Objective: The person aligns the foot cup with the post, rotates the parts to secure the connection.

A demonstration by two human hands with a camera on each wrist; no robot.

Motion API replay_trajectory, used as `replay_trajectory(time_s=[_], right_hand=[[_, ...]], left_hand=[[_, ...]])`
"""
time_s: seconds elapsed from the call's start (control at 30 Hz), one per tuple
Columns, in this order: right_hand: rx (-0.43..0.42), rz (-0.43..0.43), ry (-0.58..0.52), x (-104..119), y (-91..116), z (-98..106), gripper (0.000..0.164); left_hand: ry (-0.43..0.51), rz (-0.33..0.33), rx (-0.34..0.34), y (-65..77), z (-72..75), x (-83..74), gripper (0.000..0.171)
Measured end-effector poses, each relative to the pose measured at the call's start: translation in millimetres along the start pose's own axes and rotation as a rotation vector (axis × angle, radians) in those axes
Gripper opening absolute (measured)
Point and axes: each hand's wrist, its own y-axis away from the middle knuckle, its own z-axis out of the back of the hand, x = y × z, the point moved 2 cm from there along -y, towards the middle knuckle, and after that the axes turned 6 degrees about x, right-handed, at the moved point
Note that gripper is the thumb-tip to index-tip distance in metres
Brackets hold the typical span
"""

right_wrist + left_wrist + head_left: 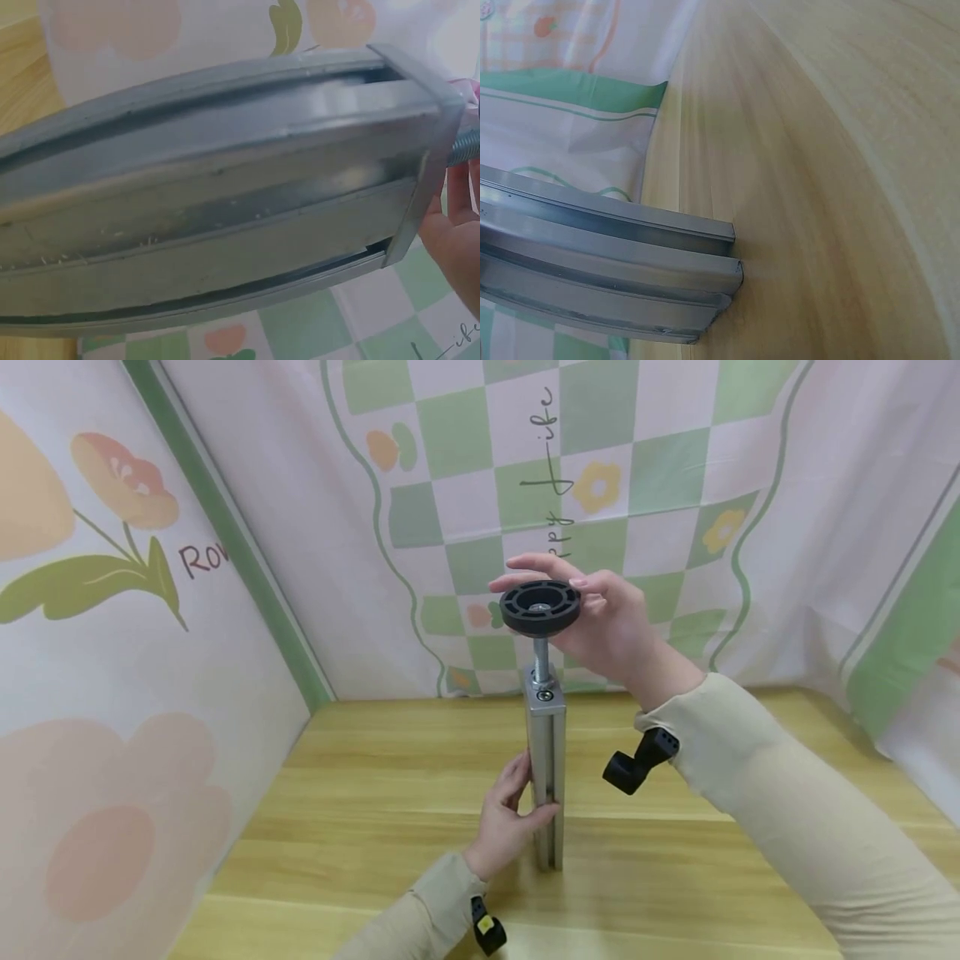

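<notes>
An aluminium profile (547, 760) with slotted sides stands upright on the wooden table. A plate caps its top, and a threaded bolt (541, 658) rises from it to a round black levelling foot (540, 608). My left hand (510, 827) grips the profile low down, thumb across the near face and fingers along the left side. At the top, my right hand (607, 618) holds the foot by its rim, fingers reaching behind it. The right wrist view has the profile (210, 202) close up with part of the right hand (457, 240) by the bolt.
The wooden table (360, 802) extends around the profile. Behind it hangs a printed curtain (450, 518) with green checks, and another curtain (90, 710) closes off the left. Black wrist cameras sit on both sleeves.
</notes>
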Motion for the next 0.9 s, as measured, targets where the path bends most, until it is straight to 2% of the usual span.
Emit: replay_trajectory(time_s=[0.23, 0.37, 0.53, 0.7, 0.9], right_hand=[[0.042, -0.002, -0.078, -2, -1, 0, 0.049], [0.045, -0.001, -0.102, -4, 1, 0, 0.041], [0.000, 0.024, -0.012, -8, 5, 2, 0.031], [-0.013, 0.069, 0.021, -10, 8, 1, 0.025], [-0.070, 0.164, 0.196, -10, 11, 0, 0.019]], left_hand=[[-0.003, -0.001, 0.008, -1.0, -0.1, -0.6, 0.082], [-0.006, 0.004, 0.002, -0.5, -0.1, 0.1, 0.080], [-0.003, 0.028, -0.002, 0.0, 0.6, -0.9, 0.077], [-0.001, 0.032, 0.006, -0.3, 0.8, -0.8, 0.077], [-0.007, -0.004, 0.008, 0.4, 1.0, 0.3, 0.079]])
